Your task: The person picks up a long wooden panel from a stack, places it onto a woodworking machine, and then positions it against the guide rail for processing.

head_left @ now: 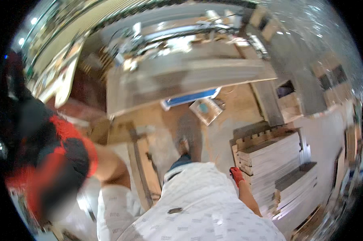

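Observation:
My left hand [65,156], in a red and black glove, is raised very close to the camera at the left. Blur smears its fingers, so whether it holds anything does not show. Low on the right side hangs my right hand [237,176] in a red glove with dark fingertips. Its fingers point loosely forward, with nothing visible in them. Nearest to it is a stack of flat, pale boards or panels [271,152] with brown notched edges. In front of me stands a workbench with a long grey-brown top [189,74].
Tools and loose items [169,42] crowd the bench's back. Beneath its front edge are a blue and white object [191,98] and an open box [206,111]. Brown cartons [290,106] stand at the right. Long boards [141,168] lie left of my legs.

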Tool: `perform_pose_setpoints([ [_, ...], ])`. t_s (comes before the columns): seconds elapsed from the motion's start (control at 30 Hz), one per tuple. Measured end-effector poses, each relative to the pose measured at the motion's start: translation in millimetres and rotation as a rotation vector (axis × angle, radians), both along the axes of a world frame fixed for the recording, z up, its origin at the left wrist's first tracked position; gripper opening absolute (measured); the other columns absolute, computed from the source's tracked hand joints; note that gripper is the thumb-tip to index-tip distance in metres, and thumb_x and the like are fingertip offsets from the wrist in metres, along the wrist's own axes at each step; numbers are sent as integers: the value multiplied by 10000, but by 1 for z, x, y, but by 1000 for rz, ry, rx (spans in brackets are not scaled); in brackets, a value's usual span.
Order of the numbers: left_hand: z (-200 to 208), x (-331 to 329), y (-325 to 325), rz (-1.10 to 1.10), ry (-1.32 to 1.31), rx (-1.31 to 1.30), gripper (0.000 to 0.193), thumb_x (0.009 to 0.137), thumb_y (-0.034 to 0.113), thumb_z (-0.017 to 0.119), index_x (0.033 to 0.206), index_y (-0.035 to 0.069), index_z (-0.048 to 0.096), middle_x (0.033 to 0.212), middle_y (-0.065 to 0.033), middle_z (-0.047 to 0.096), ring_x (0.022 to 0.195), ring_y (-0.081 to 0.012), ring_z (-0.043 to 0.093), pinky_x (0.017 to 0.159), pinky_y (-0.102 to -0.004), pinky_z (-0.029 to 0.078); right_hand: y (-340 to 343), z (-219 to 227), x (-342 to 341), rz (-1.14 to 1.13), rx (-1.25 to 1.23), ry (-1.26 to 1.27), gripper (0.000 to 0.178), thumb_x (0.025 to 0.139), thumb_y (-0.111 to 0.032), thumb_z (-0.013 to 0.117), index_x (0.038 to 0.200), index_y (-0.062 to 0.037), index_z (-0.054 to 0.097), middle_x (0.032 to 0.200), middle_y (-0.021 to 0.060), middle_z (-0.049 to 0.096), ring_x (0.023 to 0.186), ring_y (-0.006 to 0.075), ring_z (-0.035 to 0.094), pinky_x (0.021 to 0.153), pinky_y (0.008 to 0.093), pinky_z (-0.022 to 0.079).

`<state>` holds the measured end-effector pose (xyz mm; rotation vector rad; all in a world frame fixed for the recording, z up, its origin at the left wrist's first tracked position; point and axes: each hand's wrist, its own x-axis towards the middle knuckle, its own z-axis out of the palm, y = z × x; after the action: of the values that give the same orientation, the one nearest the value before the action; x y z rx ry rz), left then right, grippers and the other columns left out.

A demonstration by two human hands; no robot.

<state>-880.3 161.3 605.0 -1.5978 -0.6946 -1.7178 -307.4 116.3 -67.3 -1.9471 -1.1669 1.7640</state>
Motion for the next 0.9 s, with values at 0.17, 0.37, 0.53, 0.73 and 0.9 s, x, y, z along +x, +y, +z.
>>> perform_pose_setpoints([
  [0.17, -164, -216, 103, -148, -736, -572, 763, 1134, 539, 475, 1642, -26, 401, 1636, -204, 495, 1555, -336, 430, 1326, -508, 278, 103, 18, -48, -285, 127, 68, 327, 1058, -416, 632, 1159, -126, 743, 942, -1, 723, 752, 133, 639, 640, 307, 479],
  [0.37, -419, -361, 130, -101, -1362, -839, 769, 1119, 639, 472, 1671, 105, 431, 1676, -141, 470, 1542, -273, 427, 1292, -480, 277, 327, 152, -74, -451, 531, 695, 424, 1109, -479, 561, 1197, -92, 708, 1095, 9, 701, 1018, 147, 633, 969, 330, 479],
  [0.53, -441, -343, 153, -404, -1352, -1217, 803, 1100, 704, 441, 1612, 90, 518, 1482, -142, 615, 1307, -306, 605, 1169, -490, 452, 511, 248, -77, -406, 595, 596, 497, 1113, -471, 594, 1477, -135, 648, 1416, 5, 699, 1338, 183, 619, 1156, 389, 435],
  [0.73, -371, -232, 221, -523, -1130, -1407, 759, 1132, 622, 397, 1575, 28, 561, 1521, -192, 618, 1357, -315, 604, 1168, -498, 468, 612, 263, -100, 154, 887, 440, 475, 1132, -392, 492, 1525, -152, 610, 1592, 45, 555, 1456, 213, 506, 1251, 425, 388],
  [0.9, -396, -177, 311, -357, -1233, -1433, 748, 1128, 609, 409, 1571, 26, 563, 1521, -190, 619, 1358, -317, 605, 1172, -500, 465, 635, 231, -158, 30, 672, 927, 456, 1159, -384, 461, 1402, -64, 676, 1403, 61, 671, 1313, 182, 608, 1183, 365, 442],
])
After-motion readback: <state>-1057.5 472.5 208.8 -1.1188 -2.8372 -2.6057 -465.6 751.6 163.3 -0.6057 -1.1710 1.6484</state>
